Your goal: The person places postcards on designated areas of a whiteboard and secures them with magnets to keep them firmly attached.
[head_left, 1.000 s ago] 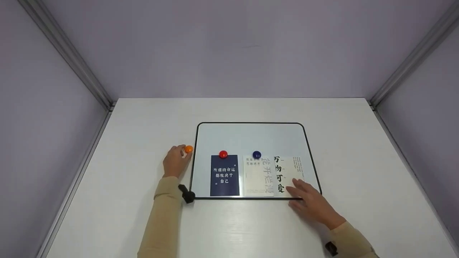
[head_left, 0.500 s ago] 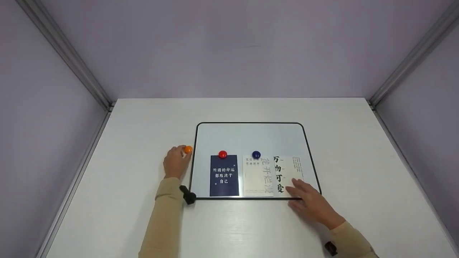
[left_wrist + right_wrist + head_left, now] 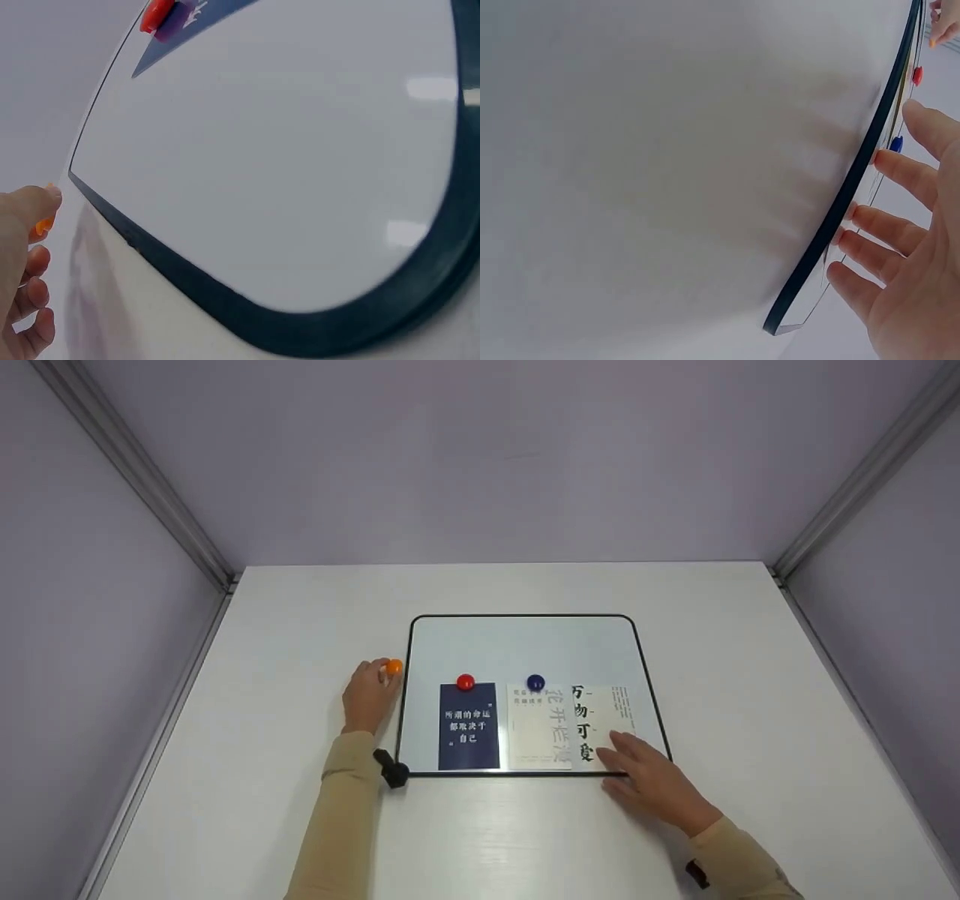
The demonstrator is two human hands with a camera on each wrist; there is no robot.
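My left hand [image 3: 367,697] pinches a round orange magnet [image 3: 394,667] between thumb and fingertips, just off the left edge of a black-framed whiteboard [image 3: 495,649]. In the left wrist view the thumb partly covers the orange magnet [image 3: 45,224]. My right hand [image 3: 652,784] has its fingers spread over the board's lower right corner, on a cream card [image 3: 611,712] with black characters; it hides that card's lower part. A red magnet [image 3: 466,682] sits at the top of a dark blue card [image 3: 469,750]. Another cream card [image 3: 532,735], grey-lettered, has a dark blue magnet [image 3: 535,682] at its top.
The board lies on a white table [image 3: 480,840]. A pale back wall [image 3: 480,465] and side walls with metal corner rails enclose it. A black wrist-camera mount [image 3: 391,769] on the left sleeve overlaps the board's lower left corner.
The left fingertips and the orange magnet have risen very slightly in the head view. The right hand, the cards and the other magnets keep their places on the board.
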